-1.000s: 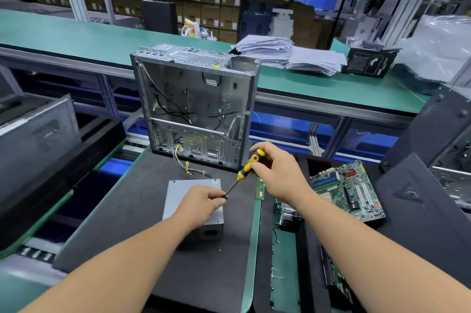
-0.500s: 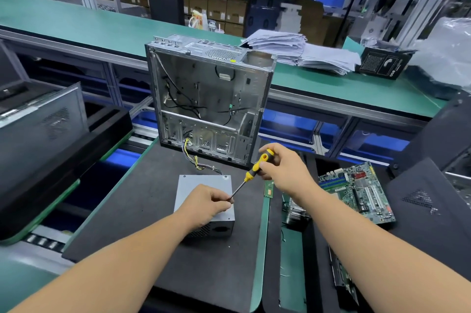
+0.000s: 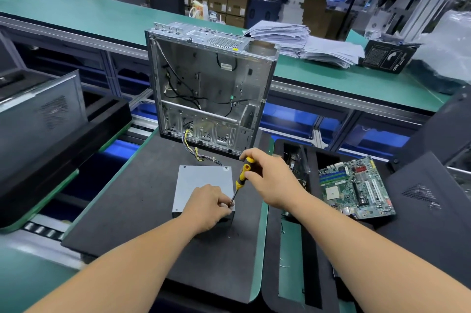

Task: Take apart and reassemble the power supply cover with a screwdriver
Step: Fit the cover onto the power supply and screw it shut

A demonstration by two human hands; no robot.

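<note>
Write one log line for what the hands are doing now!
right hand: holds screwdriver | left hand: steadies tip on power supply corner

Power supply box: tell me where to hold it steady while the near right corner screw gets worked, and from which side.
Probably best held at the near right corner of the power supply box, coming from the near side, as the left hand does now. It lies flat with cables leaving its far edge. The screwdriver, in the right hand, slants down from the far right, so that side should stay free.

Screwdriver (image 3: 240, 180) more upright than before, tip nearer the power supply (image 3: 201, 185) corner.
</note>
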